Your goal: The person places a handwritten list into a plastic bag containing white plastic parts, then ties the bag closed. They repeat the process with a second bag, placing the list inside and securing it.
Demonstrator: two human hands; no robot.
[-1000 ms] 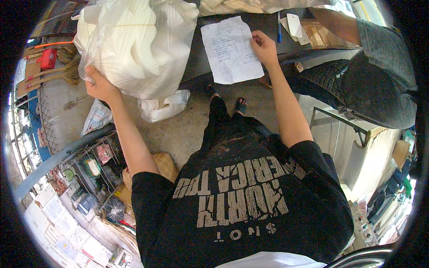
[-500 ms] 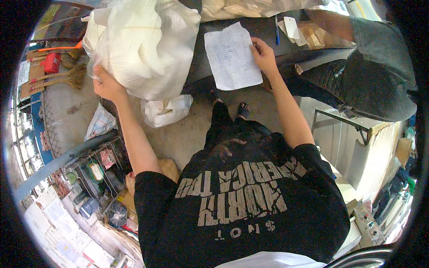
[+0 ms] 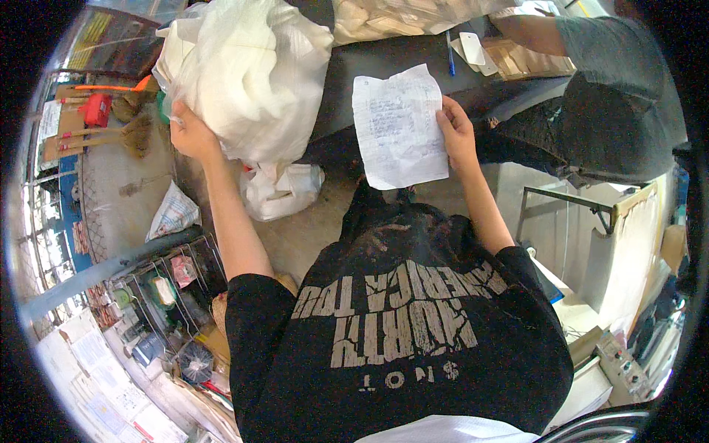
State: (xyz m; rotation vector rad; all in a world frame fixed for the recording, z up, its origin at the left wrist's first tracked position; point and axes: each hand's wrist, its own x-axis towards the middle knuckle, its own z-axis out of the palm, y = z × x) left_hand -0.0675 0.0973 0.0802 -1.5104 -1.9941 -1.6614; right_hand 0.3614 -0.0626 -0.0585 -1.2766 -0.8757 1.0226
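Between the thumb and fingers of my right hand [image 3: 459,135] is the right edge of a creased white sheet of paper [image 3: 401,131] with handwriting on it. The sheet hangs in front of the dark table [image 3: 346,92]. My left hand [image 3: 193,133] is closed on the lower left edge of a large, bulging translucent plastic bag [image 3: 255,77] full of white, soft-looking material. The bag sits at the table's left end, and part of its plastic shows at my fingers. Beneath it, a smaller white plastic bag [image 3: 282,193] rests lower down, near the floor.
On the table's far side lie a clear bag of pale pieces [image 3: 413,16], a blue pen [image 3: 451,55], white tags [image 3: 473,50] and brown packets [image 3: 528,60]. Another person [image 3: 609,96] in dark clothes stands at the right. Brooms [image 3: 125,136] and a wire rack [image 3: 162,284] are at the left.
My right hand has brought the paper down and slightly right, closer to me. My left hand has shifted a little to the right, still on the large bag. The whole view has moved slightly.
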